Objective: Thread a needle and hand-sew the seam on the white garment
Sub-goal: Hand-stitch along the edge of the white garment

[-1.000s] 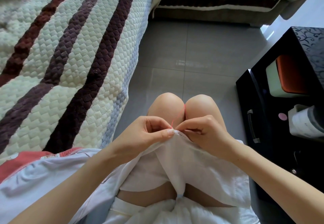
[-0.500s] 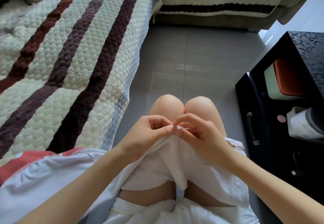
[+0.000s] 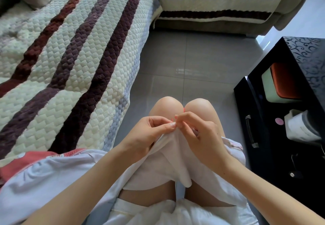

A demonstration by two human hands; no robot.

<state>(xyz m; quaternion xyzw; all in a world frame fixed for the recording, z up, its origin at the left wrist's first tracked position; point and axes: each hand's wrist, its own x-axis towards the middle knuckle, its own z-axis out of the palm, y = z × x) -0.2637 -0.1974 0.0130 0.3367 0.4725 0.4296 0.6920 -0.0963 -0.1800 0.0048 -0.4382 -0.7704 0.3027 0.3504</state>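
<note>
Pinched by left hand: raised fold of white garment, rest draped below. Touching from right, right hand nipping red thread, needle unseen; slack beyond, toward knees.

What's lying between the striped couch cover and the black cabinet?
Head view: grey floor tiles, and nearer the camera, the person's bare knees.

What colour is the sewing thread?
Pinkish red; the thread shows best in the head view, between the knees.
</note>
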